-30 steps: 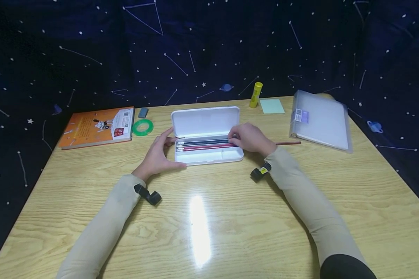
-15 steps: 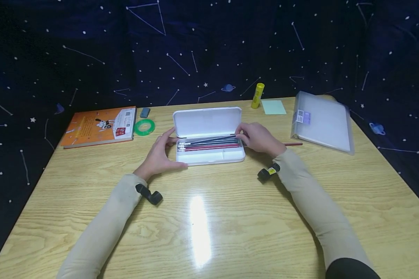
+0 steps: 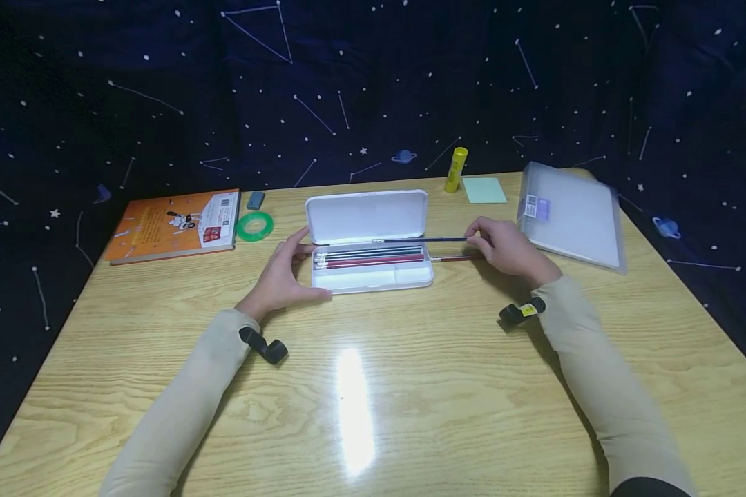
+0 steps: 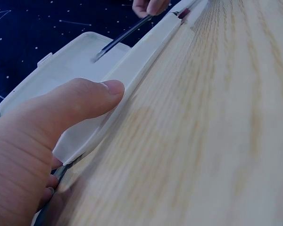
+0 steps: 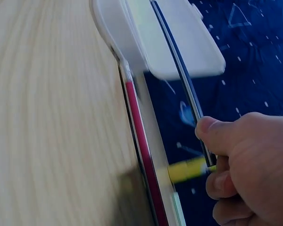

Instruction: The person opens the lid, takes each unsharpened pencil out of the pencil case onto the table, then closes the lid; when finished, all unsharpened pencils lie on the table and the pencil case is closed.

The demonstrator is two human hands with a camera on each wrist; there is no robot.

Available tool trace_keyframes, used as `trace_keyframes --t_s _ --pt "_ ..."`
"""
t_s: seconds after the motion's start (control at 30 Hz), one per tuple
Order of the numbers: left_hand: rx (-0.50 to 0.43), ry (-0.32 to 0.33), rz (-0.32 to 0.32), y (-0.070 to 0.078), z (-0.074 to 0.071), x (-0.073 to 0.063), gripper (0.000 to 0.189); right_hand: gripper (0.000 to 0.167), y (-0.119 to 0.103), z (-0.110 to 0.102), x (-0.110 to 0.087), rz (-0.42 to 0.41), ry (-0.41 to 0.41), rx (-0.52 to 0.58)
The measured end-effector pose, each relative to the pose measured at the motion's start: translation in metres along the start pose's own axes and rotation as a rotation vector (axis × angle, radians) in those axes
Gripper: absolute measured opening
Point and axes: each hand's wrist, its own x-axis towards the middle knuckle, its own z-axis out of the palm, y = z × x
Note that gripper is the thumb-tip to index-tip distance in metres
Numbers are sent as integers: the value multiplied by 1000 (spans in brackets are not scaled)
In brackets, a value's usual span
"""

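A white pencil case [image 3: 373, 279] stands with its lid up, several dark and red pencils [image 3: 369, 260] lying side by side in its back compartment. At its left end my left hand [image 3: 280, 279] holds it, thumb on the front edge [image 4: 114, 87] and fingers at the back, partly hidden. My right hand [image 3: 503, 248] pinches a dark pencil [image 3: 423, 239] between thumb and fingers. That pencil is raised, its eraser end pointing left over the case. Below the right hand, a red pencil [image 5: 141, 127] lies on the table off the case's right end.
An orange book [image 3: 168, 228], a blue eraser [image 3: 255, 200] and a green tape roll [image 3: 255, 226] lie at left. Back right are a yellow glue stick [image 3: 456, 170], pale sticky notes [image 3: 485, 190] and a clear binder [image 3: 575, 217]. A dark starry cloth [image 3: 373, 90] hangs behind.
My right hand has lifted a dark pencil from the case and drawn it to the right. My left hand has stayed at the case's left end.
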Motion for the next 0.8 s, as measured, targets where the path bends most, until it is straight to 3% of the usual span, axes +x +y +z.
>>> trace_keyframes --t_s 0.27,0.63,0.8 --pt "10 -2 1 0 0 1 124 8 27 -20 -29 32 31 7" --pt "2 -4 -5 1 0 1 124 5 49 -47 -58 82 -30 -39" --pt "3 -6 -17 1 0 0 123 6 55 -51 -63 105 -94 -37"
